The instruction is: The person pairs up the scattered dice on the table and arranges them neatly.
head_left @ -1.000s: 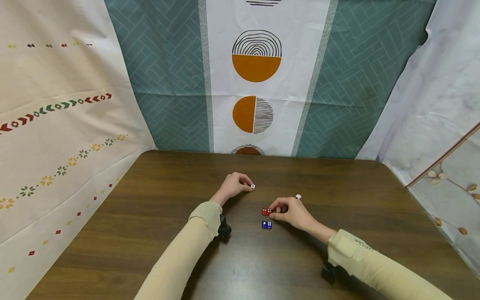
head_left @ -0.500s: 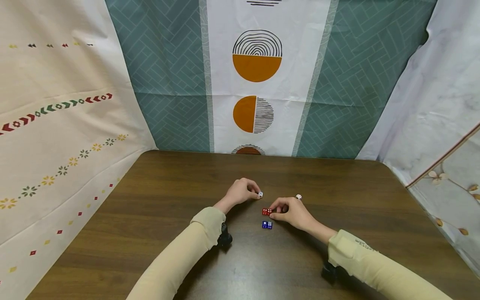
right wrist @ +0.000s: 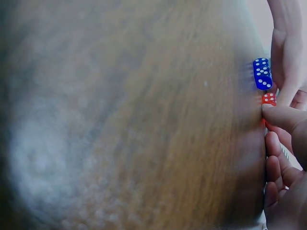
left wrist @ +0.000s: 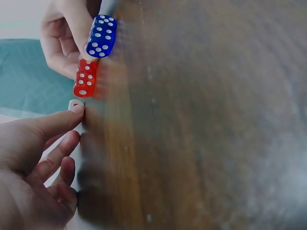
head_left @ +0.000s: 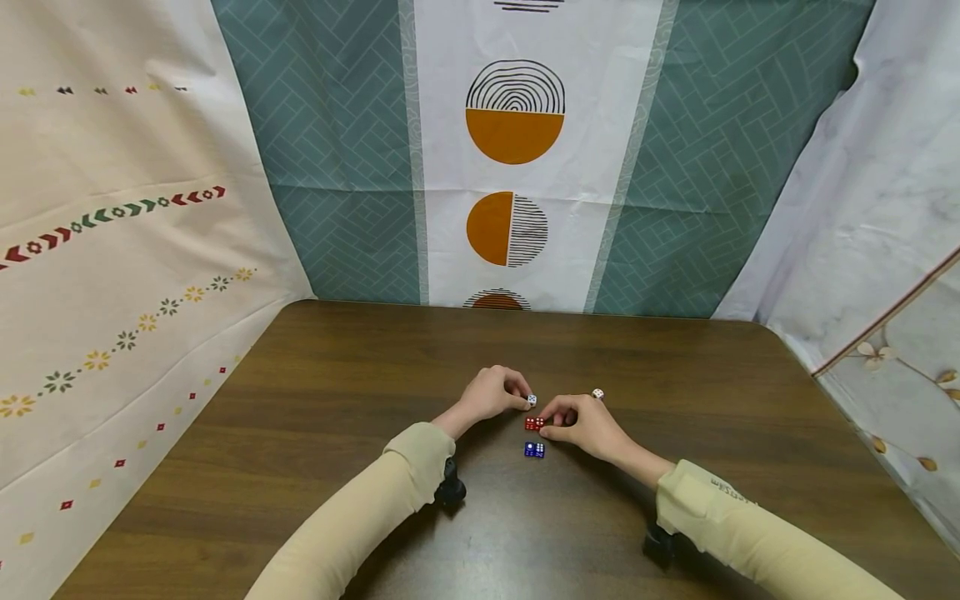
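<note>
My left hand (head_left: 491, 393) pinches a white die (head_left: 532, 400) between thumb and fingertips, just behind a side-by-side pair of red dice (head_left: 530, 423). Thumb and fingers of my right hand (head_left: 585, 423) hold the right-hand red die; in the right wrist view the thumb covers part of that red die (right wrist: 269, 98). Nearer to me, two blue dice (head_left: 534, 450) sit together in a row, untouched by either hand. A second white die (head_left: 597, 394) shows just behind the knuckles of my right hand.
The brown wooden table (head_left: 337, 375) stretches around the dice. A patterned curtain (head_left: 345, 167) hangs along its back edge, with pale cloths at the left and right sides. Both wrists carry a black camera (head_left: 450, 487).
My left hand has brought its white die toward me and to the right, close behind the red pair. The right hand and the red and blue dice have stayed in place.
</note>
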### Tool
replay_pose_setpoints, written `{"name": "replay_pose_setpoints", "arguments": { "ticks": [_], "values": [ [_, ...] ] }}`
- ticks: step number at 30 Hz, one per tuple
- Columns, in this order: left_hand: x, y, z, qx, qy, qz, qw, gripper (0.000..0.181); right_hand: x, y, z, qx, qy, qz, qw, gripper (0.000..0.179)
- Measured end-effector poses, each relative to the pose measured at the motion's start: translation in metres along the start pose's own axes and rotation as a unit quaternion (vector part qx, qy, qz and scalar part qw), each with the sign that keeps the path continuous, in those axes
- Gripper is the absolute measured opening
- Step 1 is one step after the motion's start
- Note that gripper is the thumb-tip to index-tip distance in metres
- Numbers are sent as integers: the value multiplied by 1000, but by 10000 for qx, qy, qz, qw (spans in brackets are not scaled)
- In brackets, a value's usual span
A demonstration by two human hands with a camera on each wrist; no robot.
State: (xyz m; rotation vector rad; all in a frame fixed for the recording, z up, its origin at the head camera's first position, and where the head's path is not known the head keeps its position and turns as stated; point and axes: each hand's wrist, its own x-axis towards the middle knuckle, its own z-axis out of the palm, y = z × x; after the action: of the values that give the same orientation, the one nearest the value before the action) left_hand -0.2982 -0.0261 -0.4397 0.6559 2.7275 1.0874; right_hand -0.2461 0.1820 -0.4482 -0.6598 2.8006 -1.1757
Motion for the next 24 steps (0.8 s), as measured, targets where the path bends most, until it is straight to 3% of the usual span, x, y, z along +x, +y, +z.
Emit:
{"name": "replay_pose_setpoints", "arguments": {
  "ticks": [12,24],
  "values": [
    [-1,-4,2,-29,111,231,9997,8,0,2,1,14,5,-97,10000,11],
    [-2,-5,3,-102,203,266,9994,8,-1,1,0,16,-19,-28,10000,12]
  ]
}}
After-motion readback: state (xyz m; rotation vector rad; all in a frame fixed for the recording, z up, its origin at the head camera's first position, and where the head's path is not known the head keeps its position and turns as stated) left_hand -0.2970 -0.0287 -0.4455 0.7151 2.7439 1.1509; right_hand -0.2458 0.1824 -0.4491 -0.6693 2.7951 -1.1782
